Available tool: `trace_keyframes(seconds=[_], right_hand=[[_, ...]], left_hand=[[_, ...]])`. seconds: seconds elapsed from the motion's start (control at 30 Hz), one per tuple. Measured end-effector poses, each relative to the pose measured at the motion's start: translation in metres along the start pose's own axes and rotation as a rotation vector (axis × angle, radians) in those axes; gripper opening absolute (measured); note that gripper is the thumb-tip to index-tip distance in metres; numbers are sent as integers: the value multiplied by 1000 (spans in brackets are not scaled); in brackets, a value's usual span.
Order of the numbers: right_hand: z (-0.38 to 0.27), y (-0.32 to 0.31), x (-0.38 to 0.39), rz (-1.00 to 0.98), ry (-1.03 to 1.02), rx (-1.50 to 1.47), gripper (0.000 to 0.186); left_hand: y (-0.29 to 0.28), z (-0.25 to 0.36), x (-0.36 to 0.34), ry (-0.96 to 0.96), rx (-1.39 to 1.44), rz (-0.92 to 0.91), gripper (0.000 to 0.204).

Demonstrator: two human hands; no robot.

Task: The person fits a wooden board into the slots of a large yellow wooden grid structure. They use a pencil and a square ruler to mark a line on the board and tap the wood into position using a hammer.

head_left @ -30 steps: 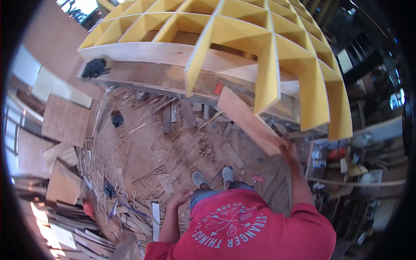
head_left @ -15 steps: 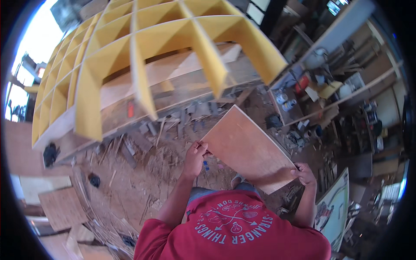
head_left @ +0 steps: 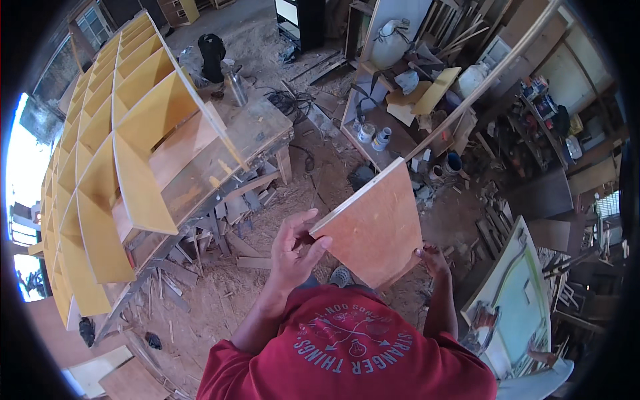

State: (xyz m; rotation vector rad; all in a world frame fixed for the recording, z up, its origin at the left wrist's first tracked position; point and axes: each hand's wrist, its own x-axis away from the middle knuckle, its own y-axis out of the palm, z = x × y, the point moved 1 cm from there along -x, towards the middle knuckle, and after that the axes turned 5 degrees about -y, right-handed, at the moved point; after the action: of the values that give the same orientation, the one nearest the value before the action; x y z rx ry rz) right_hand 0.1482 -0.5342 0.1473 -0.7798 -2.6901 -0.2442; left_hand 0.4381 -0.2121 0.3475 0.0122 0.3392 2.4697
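A reddish-brown plywood panel (head_left: pixel 380 227) is in front of my chest, tilted, with its pale cut edge facing up and to the left. My left hand (head_left: pixel 293 250) has the panel's left corner between thumb and fingers, in a loose grip. At the lower right edge, my right hand (head_left: pixel 435 260) pinches the panel, its thumb on the near face and its other fingers partly hidden. To the left stands a large curved lattice frame (head_left: pixel 100 170) of yellow-faced boards, apart from both hands.
A wooden workbench (head_left: pixel 267 130) carries the lattice and a metal flask (head_left: pixel 236 90). Wood offcuts (head_left: pixel 250 200) litter the dusty floor. On the right are an open shelf unit (head_left: pixel 373 150) with jars and a leaning green-and-white board (head_left: pixel 517 300). Cables (head_left: pixel 290 103) lie beyond the bench.
My view has swung right, so the lattice now sits farther left. The plywood panel has turned to show its edge, and my left hand has loosened its fingers around the corner.
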Motion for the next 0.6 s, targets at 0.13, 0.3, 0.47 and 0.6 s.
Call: trace_keyframes(seconds=[0.13, 0.3, 0.47, 0.6], right_hand=[[-29, -15, -69, 24, -83, 9, 36], [-96, -17, -175, 10, -119, 206, 46], [-170, 9, -305, 62, -57, 330, 39], [-207, 25, -411, -85, -121, 400, 44]], left_hand=[[18, -17, -64, 139, -288, -57, 37], [29, -39, -167, 117, 4, 141, 38], [4, -71, -299, -71, 65, 364, 47], [16, -64, -401, 122, 335, 238, 49]])
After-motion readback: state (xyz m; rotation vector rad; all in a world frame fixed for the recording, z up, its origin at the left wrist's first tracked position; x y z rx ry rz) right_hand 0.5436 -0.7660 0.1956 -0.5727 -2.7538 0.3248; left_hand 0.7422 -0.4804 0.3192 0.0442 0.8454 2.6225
